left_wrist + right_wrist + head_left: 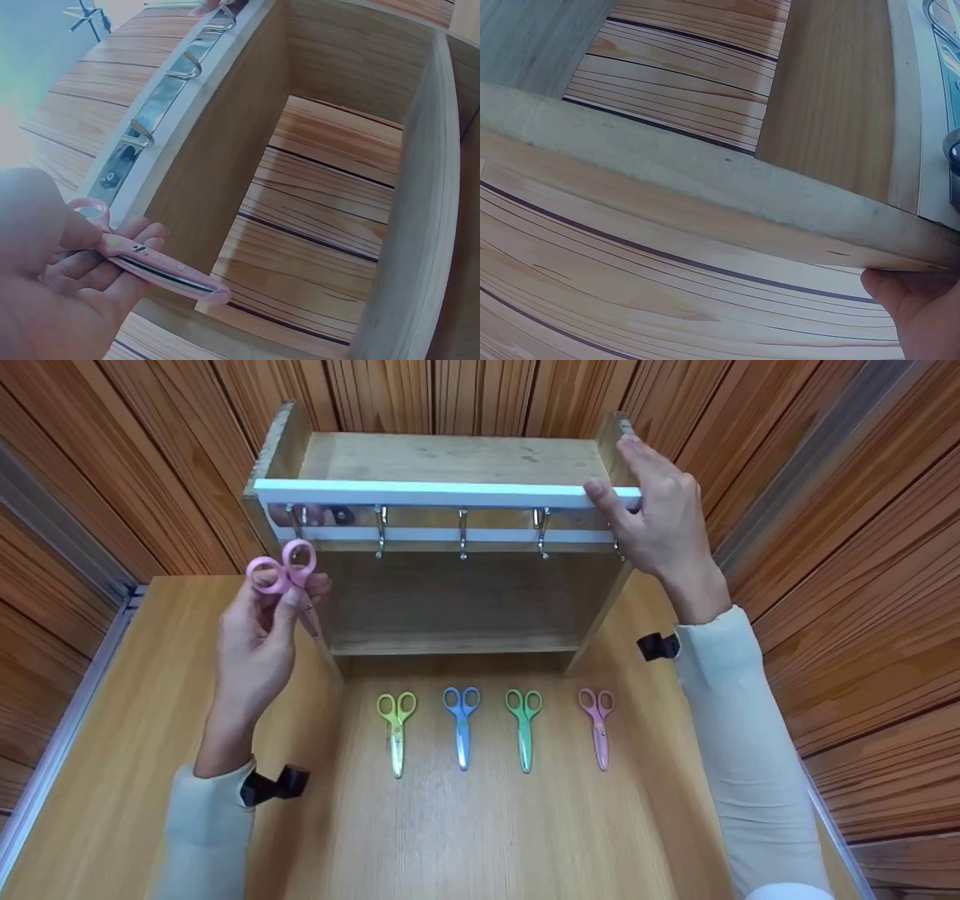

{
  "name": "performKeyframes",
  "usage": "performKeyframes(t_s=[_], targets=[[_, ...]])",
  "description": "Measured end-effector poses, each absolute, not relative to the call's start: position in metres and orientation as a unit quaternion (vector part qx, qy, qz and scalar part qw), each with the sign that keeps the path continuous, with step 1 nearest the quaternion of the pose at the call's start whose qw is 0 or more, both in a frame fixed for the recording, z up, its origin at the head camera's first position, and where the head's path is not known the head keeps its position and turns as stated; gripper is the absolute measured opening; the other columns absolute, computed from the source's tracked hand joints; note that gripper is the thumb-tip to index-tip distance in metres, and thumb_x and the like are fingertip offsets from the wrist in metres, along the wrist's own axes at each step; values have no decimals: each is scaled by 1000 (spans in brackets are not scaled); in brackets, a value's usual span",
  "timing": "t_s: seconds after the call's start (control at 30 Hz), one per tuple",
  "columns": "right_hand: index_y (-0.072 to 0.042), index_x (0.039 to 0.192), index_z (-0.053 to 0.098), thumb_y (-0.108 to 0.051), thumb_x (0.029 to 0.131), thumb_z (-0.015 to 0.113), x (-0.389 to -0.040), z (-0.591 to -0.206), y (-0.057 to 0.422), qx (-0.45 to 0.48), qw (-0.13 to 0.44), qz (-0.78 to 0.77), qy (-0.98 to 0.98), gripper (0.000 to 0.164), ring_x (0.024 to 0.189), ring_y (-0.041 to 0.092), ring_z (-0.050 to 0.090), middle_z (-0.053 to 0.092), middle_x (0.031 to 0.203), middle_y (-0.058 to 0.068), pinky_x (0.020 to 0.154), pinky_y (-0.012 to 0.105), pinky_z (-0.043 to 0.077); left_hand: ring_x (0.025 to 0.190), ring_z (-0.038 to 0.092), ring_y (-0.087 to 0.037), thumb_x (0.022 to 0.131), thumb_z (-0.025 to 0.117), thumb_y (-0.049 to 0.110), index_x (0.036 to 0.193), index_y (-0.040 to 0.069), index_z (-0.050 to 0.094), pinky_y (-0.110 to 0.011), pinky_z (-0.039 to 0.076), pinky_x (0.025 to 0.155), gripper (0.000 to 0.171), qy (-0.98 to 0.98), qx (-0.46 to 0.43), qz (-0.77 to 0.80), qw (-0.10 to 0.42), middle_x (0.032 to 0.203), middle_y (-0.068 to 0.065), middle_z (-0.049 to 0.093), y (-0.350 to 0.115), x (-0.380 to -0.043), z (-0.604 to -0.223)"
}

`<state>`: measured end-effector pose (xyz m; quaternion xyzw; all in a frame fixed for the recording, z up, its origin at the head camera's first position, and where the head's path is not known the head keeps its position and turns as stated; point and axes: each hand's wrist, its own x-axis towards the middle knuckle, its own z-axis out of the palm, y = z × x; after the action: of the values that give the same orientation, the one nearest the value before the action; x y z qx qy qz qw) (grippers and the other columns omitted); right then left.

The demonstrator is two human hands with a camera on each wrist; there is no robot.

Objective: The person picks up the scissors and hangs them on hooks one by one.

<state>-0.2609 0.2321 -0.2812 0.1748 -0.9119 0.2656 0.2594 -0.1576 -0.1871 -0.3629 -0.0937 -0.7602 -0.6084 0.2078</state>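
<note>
My left hand [255, 652] pinches a pair of pink scissors [291, 577] between thumb and fingers, handle rings upward, just below the leftmost hook [293, 516] of a rail. In the left wrist view the pink blades [161, 270] lie across the fingers, pointing away from the rail. The white-edged hook rail [450, 493] runs along the front of a wooden shelf [450, 643] and carries several metal hooks. At its right end my right hand [664, 517] grips the shelf's corner, thumb on the rail's front and fingers along the side panel.
On the wooden table [450, 840] before the shelf lie several scissors in a row: yellow [397, 735], blue [462, 727], green [524, 731] and pink [600, 735]. Wood-plank walls [480, 390] stand behind and at both sides.
</note>
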Motion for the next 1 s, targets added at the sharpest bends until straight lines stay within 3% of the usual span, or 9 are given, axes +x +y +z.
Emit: performKeyframes(t_s=[0.27, 0.63, 0.83, 1.0], targets=[[-8, 154, 53, -74, 98, 49, -261, -282, 230, 172, 255, 268, -913, 87, 156, 27, 42, 47, 165, 9, 131, 40, 31, 115, 75, -10, 109, 51, 7, 130, 3, 59, -21, 55, 105, 23, -735, -84, -642, 202, 122, -6, 79, -190, -162, -368], [-9, 155, 51, -76, 97, 48, -260, -280, 231, 161, 247, 269, -917, 88, 157, 27, 40, 45, 166, 8, 131, 42, 30, 119, 74, -12, 111, 49, 11, 138, 5, 56, -21, 54, 106, 29, -725, -87, -665, 157, 129, -6, 76, -192, -166, -374], [-8, 154, 52, -75, 97, 49, -261, -282, 232, 165, 251, 269, -915, 88, 156, 29, 41, 46, 165, 11, 131, 44, 31, 120, 74, -15, 110, 47, 5, 137, 1, 54, -26, 55, 107, 28, -697, -94, -697, 137, 132, -17, 74, -190, -169, -376], [-7, 154, 52, -75, 97, 49, -261, -283, 232, 169, 256, 268, -914, 88, 156, 30, 42, 47, 164, 12, 130, 44, 32, 123, 73, -16, 110, 46, 6, 138, 3, 52, -25, 54, 107, 28, -698, -88, -698, 134, 129, -10, 75, -191, -168, -378]])
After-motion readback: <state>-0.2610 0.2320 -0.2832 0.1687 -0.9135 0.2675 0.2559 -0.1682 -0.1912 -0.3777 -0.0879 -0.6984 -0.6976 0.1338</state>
